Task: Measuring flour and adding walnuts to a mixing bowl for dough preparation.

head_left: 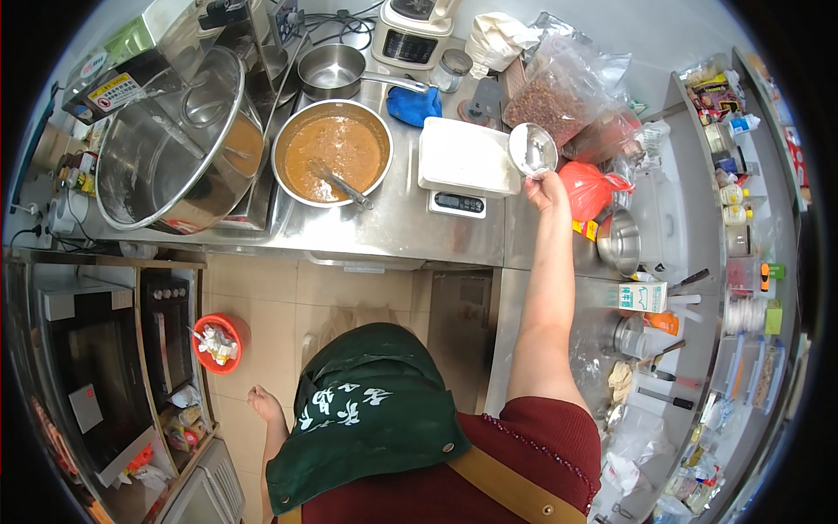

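Note:
My right hand (546, 189) grips a small, shiny metal bowl or scoop (532, 144) beside a white rectangular container (463, 153) of white contents, which stands on a digital scale (456, 204). My left hand (262, 404) hangs low over the floor, holding nothing, its fingers loosely curled and apart. Left of the container is a steel bowl (377, 172) of brown batter with a metal utensil (345, 188) in it. A saucepan (327, 70) sits behind that bowl, near a blue cloth (415, 105).
A large mixer bowl (131, 183) occupies the counter's left. Bags (550, 96), a red plastic bag (589, 192) and a carton (643, 297) crowd the right, beside shelves (733, 113). Below left are ovens (92, 367) and a red bin (238, 345).

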Demonstrator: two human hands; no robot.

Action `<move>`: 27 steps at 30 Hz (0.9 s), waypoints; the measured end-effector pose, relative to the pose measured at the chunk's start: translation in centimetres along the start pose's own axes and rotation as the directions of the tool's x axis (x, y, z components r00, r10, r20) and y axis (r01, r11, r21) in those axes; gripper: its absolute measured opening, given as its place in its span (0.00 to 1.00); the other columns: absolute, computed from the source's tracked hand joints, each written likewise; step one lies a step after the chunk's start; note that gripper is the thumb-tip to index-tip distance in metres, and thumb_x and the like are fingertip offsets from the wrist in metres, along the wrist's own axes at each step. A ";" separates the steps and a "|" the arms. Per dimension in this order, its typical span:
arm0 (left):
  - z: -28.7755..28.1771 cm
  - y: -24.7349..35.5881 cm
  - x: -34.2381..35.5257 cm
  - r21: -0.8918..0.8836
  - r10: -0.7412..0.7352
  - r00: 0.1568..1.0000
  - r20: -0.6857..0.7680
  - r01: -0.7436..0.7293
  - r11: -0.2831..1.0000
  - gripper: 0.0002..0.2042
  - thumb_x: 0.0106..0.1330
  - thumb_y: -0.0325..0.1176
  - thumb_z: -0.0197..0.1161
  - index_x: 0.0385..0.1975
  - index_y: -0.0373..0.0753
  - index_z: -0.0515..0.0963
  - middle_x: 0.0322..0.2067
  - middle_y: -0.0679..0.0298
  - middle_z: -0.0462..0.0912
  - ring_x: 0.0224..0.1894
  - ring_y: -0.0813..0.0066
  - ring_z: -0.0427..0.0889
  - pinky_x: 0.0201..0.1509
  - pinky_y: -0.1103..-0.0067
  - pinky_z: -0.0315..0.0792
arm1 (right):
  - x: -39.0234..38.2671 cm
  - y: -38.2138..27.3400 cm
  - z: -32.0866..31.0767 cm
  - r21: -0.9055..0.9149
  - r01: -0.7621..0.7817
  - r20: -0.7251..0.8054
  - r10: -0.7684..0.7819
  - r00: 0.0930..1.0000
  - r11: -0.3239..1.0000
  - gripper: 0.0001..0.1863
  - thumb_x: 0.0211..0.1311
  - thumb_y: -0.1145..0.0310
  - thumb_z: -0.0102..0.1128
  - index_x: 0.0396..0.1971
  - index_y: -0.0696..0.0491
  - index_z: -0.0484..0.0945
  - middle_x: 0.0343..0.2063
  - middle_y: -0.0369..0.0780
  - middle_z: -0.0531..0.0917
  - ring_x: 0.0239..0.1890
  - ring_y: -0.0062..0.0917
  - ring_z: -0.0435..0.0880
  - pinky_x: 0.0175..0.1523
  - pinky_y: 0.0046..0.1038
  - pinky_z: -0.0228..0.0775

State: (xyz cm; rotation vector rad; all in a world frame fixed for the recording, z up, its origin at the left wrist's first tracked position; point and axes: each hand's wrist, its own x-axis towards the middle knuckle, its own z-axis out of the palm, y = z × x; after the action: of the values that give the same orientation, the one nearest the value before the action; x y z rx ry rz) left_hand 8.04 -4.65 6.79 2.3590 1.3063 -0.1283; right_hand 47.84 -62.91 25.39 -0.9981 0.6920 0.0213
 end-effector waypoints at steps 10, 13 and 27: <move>0.5 -0.2 0.0 -0.013 0.034 0.999 -0.014 -0.034 0.999 0.17 0.61 0.39 0.42 0.37 0.29 0.67 0.35 0.47 0.70 0.41 0.54 0.66 0.46 0.69 0.60 | 0.2 0.2 2.9 -0.221 0.033 -0.037 -0.042 0.998 0.975 0.13 0.46 0.80 0.33 0.33 0.64 0.65 0.22 0.43 0.72 0.15 0.24 0.72 0.17 0.21 0.71; 0.6 -0.5 -0.3 -0.029 0.007 1.000 -0.004 -0.007 1.000 0.17 0.61 0.38 0.42 0.37 0.29 0.67 0.34 0.47 0.70 0.41 0.54 0.66 0.45 0.69 0.60 | -0.8 0.0 3.8 -0.438 0.060 -0.088 -0.109 0.990 0.897 0.15 0.45 0.80 0.33 0.34 0.67 0.64 0.22 0.46 0.73 0.14 0.26 0.72 0.16 0.23 0.71; 0.1 -0.2 -0.5 -0.023 -0.012 1.000 -0.012 0.011 1.000 0.17 0.61 0.38 0.42 0.37 0.28 0.67 0.35 0.46 0.69 0.41 0.54 0.66 0.46 0.69 0.60 | -0.6 2.1 6.0 -0.918 0.086 -0.083 -0.400 0.913 0.387 0.14 0.42 0.79 0.38 0.31 0.72 0.65 0.18 0.53 0.75 0.13 0.33 0.77 0.14 0.28 0.70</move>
State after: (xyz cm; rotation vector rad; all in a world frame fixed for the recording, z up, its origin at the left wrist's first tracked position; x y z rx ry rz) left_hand 7.63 -5.04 6.82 2.3367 1.3200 -0.1018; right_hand 49.91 -56.90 26.24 -2.2309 0.7993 -0.0226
